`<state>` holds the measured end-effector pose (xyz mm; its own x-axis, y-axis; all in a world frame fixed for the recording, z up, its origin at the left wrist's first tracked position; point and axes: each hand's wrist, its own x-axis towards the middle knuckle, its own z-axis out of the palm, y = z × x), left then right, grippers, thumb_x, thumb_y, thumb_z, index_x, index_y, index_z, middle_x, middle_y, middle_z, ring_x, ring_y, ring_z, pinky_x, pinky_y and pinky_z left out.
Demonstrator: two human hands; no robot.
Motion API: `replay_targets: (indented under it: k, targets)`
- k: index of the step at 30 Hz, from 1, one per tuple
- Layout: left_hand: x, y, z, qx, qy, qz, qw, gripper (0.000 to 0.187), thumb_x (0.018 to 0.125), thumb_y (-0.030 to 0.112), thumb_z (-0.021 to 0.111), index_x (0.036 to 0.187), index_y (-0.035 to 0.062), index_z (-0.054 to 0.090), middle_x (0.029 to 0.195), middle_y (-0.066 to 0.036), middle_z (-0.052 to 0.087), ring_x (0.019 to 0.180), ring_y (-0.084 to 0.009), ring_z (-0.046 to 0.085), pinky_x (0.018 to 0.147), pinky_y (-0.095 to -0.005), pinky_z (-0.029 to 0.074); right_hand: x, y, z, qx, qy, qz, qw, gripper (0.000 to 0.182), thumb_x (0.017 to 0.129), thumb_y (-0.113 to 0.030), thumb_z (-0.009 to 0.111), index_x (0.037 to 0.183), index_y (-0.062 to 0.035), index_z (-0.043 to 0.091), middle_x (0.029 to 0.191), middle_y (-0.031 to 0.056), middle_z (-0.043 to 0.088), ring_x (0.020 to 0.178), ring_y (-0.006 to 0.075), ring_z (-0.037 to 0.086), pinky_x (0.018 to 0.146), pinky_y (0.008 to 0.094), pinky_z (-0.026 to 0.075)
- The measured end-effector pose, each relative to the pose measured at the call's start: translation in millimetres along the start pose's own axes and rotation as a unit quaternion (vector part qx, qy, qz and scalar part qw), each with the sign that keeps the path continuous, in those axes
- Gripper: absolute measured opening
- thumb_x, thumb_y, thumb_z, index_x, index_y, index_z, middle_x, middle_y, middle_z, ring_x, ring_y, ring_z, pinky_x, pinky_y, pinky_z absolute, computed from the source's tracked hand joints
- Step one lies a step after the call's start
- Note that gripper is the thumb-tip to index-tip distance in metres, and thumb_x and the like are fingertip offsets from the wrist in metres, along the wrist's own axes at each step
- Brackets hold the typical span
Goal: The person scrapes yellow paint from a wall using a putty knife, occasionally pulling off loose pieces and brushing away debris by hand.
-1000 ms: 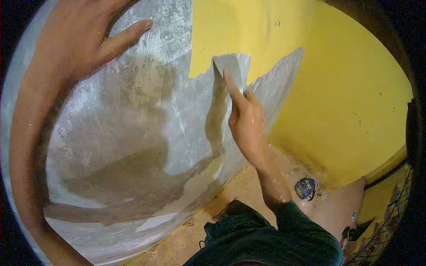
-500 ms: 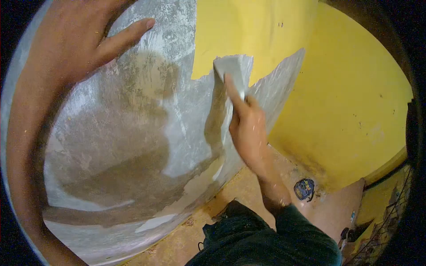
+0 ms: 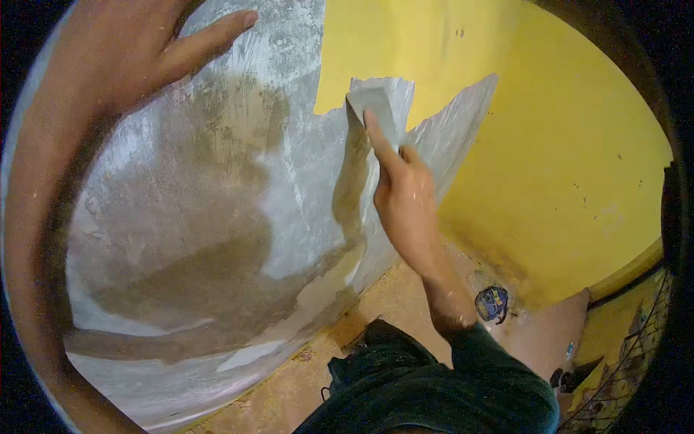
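My right hand [image 3: 405, 192] grips a scraper, its index finger stretched along the wide metal blade [image 3: 372, 101]. The blade lies against the wall just below a notch in the yellow paint [image 3: 405, 43]. Around and below it the wall surface is grey and streaky [image 3: 311, 166]. At the upper left, my left hand [image 3: 134, 54] is spread against the grey wall with its thumb out; its other fingertips run out of view. The scraper's handle is hidden inside my right hand.
A yellow side wall [image 3: 564, 159] meets this one in a corner on the right. On the floor [image 3: 383, 304] near that corner lies a small dark blue item [image 3: 492, 304]. Yellow bits are scattered along the base of the wall. Dark clutter [image 3: 614, 369] stands at the lower right.
The scraper blade has slid slightly down from the ragged yellow edge, baring more grey between them. The view has shifted a little; my left hand stays at the same place on the wall.
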<state>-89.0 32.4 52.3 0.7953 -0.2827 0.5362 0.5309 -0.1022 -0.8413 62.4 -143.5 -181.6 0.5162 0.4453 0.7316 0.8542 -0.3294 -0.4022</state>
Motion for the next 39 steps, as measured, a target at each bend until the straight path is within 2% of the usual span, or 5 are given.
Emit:
replay_targets:
  k: [9, 12, 24, 30, 39]
  targets:
    - [0, 2, 7, -0.075, 0.121, 0.001, 0.990, 0.070, 0.098, 0.059, 0.036, 0.149, 0.0122, 0.045, 0.157, -0.020, 0.036, 0.150, -0.0350, 0.026, 0.124, -0.0552, 0.017, 22, -7, 0, 0.003, 0.043, -0.002, 0.999, 0.074, 0.086, 0.013, 0.052, 0.151, -0.0231, 0.048, 0.070, 0.0196, 0.045, 0.063, 0.0368, 0.049, 0.062, 0.0458, 0.044]
    - [0, -4, 1, -0.093, 0.027, -0.007, 0.995, 0.070, 0.098, 0.060, 0.036, 0.150, 0.0127, 0.045, 0.158, -0.020, 0.035, 0.150, -0.0345, 0.026, 0.124, -0.0552, 0.016, 13, -5, 2, -0.019, 0.035, -0.022, 0.999, 0.075, 0.086, 0.013, 0.052, 0.151, -0.0239, 0.047, 0.070, 0.0199, 0.045, 0.063, 0.0366, 0.049, 0.062, 0.0455, 0.044]
    - [-1, -2, -1, -0.053, 0.002, 0.005, 0.999, 0.071, 0.099, 0.060, 0.035, 0.151, 0.0131, 0.042, 0.159, -0.019, 0.033, 0.151, -0.0338, 0.024, 0.125, -0.0550, 0.016, 11, -12, -3, -0.014, 0.017, 0.009, 1.000, 0.080, 0.084, 0.014, 0.053, 0.153, -0.0263, 0.045, 0.073, 0.0192, 0.046, 0.062, 0.0359, 0.049, 0.063, 0.0460, 0.045]
    - [-4, 3, 7, -0.063, 0.099, 0.004, 0.993, 0.071, 0.099, 0.060, 0.034, 0.151, 0.0130, 0.042, 0.159, -0.019, 0.033, 0.151, -0.0338, 0.024, 0.125, -0.0548, 0.016, -1, -8, 2, -0.003, -0.024, 0.015, 1.000, 0.080, 0.084, 0.013, 0.052, 0.153, -0.0262, 0.044, 0.072, 0.0188, 0.046, 0.064, 0.0366, 0.049, 0.064, 0.0465, 0.045]
    - [3, -5, 18, -0.056, 0.004, 0.012, 0.998, 0.071, 0.099, 0.061, 0.035, 0.150, 0.0138, 0.044, 0.158, -0.020, 0.034, 0.150, -0.0339, 0.026, 0.124, -0.0551, 0.016, 24, -15, -4, -0.021, 0.024, 0.011, 0.999, 0.075, 0.087, 0.011, 0.052, 0.153, -0.0254, 0.044, 0.071, 0.0200, 0.045, 0.062, 0.0378, 0.049, 0.062, 0.0485, 0.044]
